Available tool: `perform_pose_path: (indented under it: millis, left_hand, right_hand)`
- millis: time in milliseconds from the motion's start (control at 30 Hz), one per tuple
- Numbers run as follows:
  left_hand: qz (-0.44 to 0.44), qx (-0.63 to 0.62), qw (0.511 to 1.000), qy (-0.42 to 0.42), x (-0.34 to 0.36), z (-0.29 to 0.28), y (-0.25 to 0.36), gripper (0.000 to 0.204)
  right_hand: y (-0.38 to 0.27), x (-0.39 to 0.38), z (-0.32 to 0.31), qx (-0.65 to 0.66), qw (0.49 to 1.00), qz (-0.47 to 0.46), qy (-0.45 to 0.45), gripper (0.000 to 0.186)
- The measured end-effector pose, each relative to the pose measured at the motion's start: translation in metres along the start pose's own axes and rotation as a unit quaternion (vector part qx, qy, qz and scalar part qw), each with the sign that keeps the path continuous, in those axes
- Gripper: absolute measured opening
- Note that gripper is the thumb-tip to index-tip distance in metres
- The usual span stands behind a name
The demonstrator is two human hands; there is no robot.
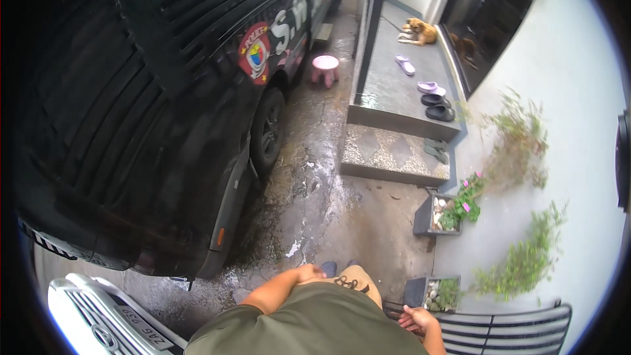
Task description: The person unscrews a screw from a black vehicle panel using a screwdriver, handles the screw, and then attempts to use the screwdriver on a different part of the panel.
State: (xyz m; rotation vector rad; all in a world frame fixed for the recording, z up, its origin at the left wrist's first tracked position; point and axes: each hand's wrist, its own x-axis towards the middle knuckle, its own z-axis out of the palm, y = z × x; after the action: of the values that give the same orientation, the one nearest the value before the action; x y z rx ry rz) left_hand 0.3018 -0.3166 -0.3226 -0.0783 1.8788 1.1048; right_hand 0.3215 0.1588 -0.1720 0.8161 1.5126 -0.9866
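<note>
My left hand point(309, 273) rests against the hip of my tan shorts point(365, 281), beside a dark drawstring. Its fingers are small and partly hidden, so I cannot tell whether they grip the cloth. At my right side hangs my right hand point(415, 320), its fingers loosely curled and slightly apart, with nothing visible in them. Close to it is a black metal bench point(490, 329) with curved slats. Below my olive-green shirt point(309, 322), the tips of grey-blue footwear point(329, 267) show on the wet ground.
A large black vehicle point(164, 125) stands along the left, a silver car point(125, 319) behind it. Ahead is a pink stool point(325, 70). Pebbled step point(394, 151) leads to a porch with lilac clogs point(405, 64) and a lying dog point(418, 31). Planters point(424, 217) line the right wall.
</note>
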Motion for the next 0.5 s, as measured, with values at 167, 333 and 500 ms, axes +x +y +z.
perform_pose_path:
  millis: [167,333,500]
  left_hand:
    - [-0.052,-0.232,0.888,0.393,-0.024,-0.065,-0.086,0.03]
    - [-0.219,-0.491,0.644,0.545,-0.073,-0.136,-0.149,0.041]
    - [-0.304,-0.469,0.577,0.595,-0.079,-0.1,-0.213,0.041]
  right_hand:
    - [-0.172,-0.022,0.029,-0.267,0.961,0.0,-0.065,0.072]
    - [-0.281,0.073,0.008,-0.332,0.936,-0.004,-0.116,0.05]
    - [-0.399,0.128,0.009,-0.41,0.874,0.034,-0.258,0.043]
